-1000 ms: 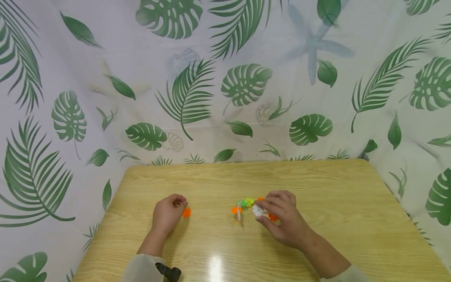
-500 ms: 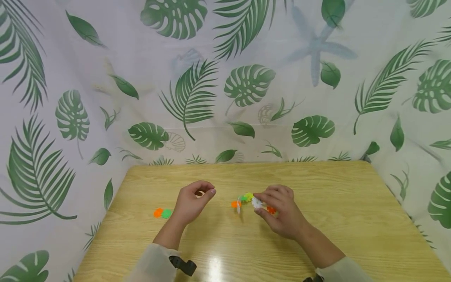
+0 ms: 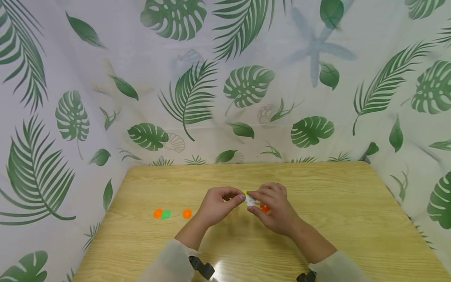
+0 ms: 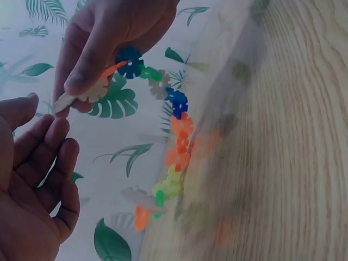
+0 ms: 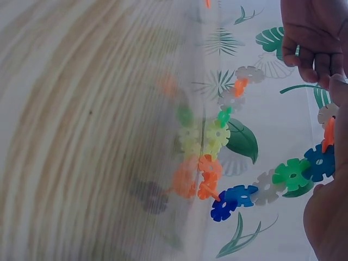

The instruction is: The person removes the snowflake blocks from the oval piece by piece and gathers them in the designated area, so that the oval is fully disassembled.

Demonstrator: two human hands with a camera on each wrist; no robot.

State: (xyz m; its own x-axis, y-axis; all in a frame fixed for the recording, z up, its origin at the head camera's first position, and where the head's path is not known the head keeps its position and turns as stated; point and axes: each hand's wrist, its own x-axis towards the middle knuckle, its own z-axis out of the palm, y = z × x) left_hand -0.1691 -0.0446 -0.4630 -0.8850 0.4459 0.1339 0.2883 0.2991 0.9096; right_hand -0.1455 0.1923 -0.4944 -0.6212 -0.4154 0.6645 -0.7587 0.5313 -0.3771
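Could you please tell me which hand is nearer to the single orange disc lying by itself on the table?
Left. The left hand is to the right of the orange disc; the right hand is farther right, beyond the left hand.

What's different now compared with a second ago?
The left hand has swung right, away from the loose discs, to meet the right hand, which has shifted slightly left with its chain of discs. Whether the left hand took anything is unclear. The right hand still pinches a white disc; the loose discs stayed put.

Three discs on the table left of the disc chain, cloth behind the table
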